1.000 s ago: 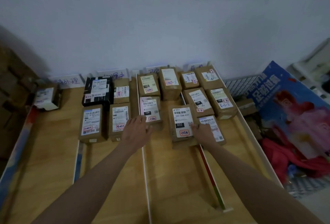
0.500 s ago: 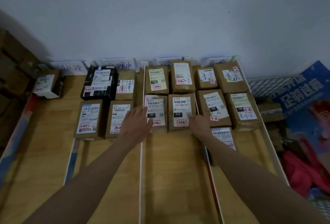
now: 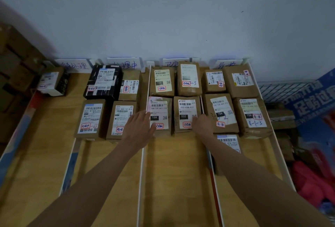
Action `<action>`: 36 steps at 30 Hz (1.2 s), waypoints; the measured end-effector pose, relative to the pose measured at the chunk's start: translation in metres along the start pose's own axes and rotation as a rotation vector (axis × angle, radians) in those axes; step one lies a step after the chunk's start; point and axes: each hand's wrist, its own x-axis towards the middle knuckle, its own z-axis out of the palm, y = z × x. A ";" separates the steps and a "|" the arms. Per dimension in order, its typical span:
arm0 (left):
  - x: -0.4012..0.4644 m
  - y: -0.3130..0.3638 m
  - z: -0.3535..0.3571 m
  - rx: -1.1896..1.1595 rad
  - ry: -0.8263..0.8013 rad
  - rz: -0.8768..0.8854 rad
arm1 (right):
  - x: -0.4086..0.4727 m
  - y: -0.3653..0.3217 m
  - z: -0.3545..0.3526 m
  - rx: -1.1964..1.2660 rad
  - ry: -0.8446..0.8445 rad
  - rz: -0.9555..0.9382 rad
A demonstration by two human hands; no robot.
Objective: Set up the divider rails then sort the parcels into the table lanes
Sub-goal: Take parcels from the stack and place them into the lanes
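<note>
Brown parcels with white labels fill the far ends of lanes on a wooden table [image 3: 177, 172]. White divider rails [image 3: 141, 172] run toward me between the lanes. My left hand [image 3: 138, 130] lies flat with straight fingers on the near left edge of the 15H parcel [image 3: 160, 112]. My right hand [image 3: 203, 126] presses the near right corner of the 032 parcel [image 3: 186, 112]. Both parcels sit side by side in the third lane. A small parcel [image 3: 228, 142] is partly hidden under my right forearm.
Handwritten lane signs [image 3: 124, 63] stand against the white wall. A black parcel [image 3: 103, 83] lies in the second lane, a lone box [image 3: 52, 81] in the first. A wire basket [image 3: 277, 89] with blue and red packaging [image 3: 315, 118] stands at the right.
The 032 parcel has slid forward and straightened beside the 15H parcel under my right hand. My view has shifted so the table sits further right and closer.
</note>
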 end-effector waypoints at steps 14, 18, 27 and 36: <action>-0.026 0.019 -0.040 0.040 0.080 -0.021 | -0.050 -0.006 -0.073 -0.195 0.275 -0.374; -0.054 0.019 -0.050 0.024 0.128 -0.068 | -0.077 -0.012 -0.079 -0.311 0.272 -0.523; -0.128 -0.029 -0.102 0.071 0.202 -0.170 | -0.156 -0.071 -0.080 -0.392 0.239 -0.702; -0.234 -0.133 -0.166 0.044 0.338 -0.301 | -0.267 -0.169 -0.036 -0.447 0.273 -0.887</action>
